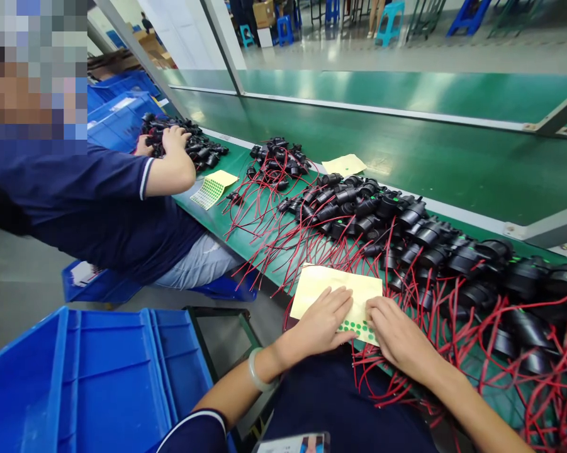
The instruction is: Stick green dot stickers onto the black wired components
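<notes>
- Both hands press flat on the sticker sheet (pixel 336 290): the left hand (pixel 321 321) lies palm-down with fingers spread across its near edge, and the right hand (pixel 396 333) sits just beside it, fingertips curled at the row of green dot stickers (pixel 356 327). Neither hand is closed around anything; they pin and pick rather than clasp.
- That sheet lies right under the fingers, at the near edge of the green bench (pixel 453 163), resting partly on the red wires (pixel 274 251) that fan out beneath it.
- To do this well, I'd judge the left hand should keep the paper pinned so it can't slide on the wires, while the right lifts one dot by its edge with a fingertip, not creasing the backing.
- Material notes: the sheet is pale yellow, thin and matte, slightly bowed over the wires; the dots are small, round and bright green, only a short cluster showing near the fingers.
- Just beyond the fingertips runs a long heap of black components (pixel 406 220), cylindrical and glossy, each trailing thin red leads; some carry a green dot.
- A pale bangle (pixel 255 371) circles the left wrist.
- Well to the left of the grip, a co-worker's hand (pixel 174 138) rests on another black pile, with another dotted sheet (pixel 212 189) beside it.
- A blue crate (pixel 85 377) sits below left.
</notes>
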`<state>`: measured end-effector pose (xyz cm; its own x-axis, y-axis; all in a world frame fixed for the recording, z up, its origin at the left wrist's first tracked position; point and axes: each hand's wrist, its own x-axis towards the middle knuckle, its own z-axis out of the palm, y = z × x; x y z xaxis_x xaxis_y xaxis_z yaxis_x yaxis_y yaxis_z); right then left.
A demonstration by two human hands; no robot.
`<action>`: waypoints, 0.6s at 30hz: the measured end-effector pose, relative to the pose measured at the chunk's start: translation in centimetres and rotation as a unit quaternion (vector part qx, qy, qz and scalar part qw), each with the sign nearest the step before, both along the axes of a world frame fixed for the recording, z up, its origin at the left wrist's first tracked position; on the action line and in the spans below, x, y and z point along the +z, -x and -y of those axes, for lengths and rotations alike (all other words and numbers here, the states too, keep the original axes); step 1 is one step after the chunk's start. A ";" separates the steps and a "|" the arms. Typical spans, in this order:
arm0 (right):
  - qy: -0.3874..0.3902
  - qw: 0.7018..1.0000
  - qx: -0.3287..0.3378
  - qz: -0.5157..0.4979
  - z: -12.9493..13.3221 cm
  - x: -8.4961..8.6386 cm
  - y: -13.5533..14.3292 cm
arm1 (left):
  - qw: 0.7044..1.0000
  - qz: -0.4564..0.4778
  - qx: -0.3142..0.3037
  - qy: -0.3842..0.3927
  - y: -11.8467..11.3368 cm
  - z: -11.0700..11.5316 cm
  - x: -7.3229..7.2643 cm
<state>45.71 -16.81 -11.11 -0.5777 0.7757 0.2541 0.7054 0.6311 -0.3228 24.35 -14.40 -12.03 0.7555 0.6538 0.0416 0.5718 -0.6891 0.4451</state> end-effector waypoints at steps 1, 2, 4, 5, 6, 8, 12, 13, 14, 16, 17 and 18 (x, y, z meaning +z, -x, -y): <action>0.001 1.000 -0.010 -0.009 0.0 0.1 -0.2 | 1.000 0.000 0.001 0.001 0.0 0.0 0.0; 0.001 1.000 -0.021 -0.017 0.1 0.2 -0.4 | 1.000 0.000 0.002 0.002 0.0 0.0 0.1; -0.003 0.999 -0.043 -0.027 0.4 0.1 -0.9 | 1.000 0.001 0.003 0.005 0.0 0.0 0.1; -0.005 0.998 -0.053 -0.030 0.6 0.0 -1.2 | 1.000 0.002 0.004 0.007 0.0 0.0 0.2; -0.007 0.998 -0.061 -0.030 0.8 -0.1 -1.4 | 1.000 0.004 0.006 0.009 0.0 0.0 0.2; -0.010 0.997 -0.075 -0.028 1.3 -0.4 -1.6 | 1.000 0.007 0.009 0.013 0.0 0.0 0.2; -0.016 0.995 -0.097 -0.019 2.4 -0.8 -1.4 | 1.000 0.011 0.016 0.012 0.2 0.2 0.0; -0.018 0.995 -0.101 -0.016 2.6 -0.9 -1.2 | 1.000 0.011 0.017 0.010 0.2 0.2 0.0; -0.019 0.994 -0.105 -0.013 2.8 -1.0 -1.0 | 1.000 0.011 0.018 0.008 0.2 0.3 -0.1; -0.023 0.993 -0.115 -0.006 3.0 -1.1 -0.5 | 1.000 0.008 0.018 0.006 0.2 0.3 0.0; -0.025 0.992 -0.120 -0.003 3.1 -1.2 -0.3 | 1.000 0.006 0.019 0.007 0.2 0.3 0.0; -0.027 0.992 -0.125 0.000 3.1 -1.2 0.0 | 1.000 0.004 0.021 0.007 0.2 0.3 0.1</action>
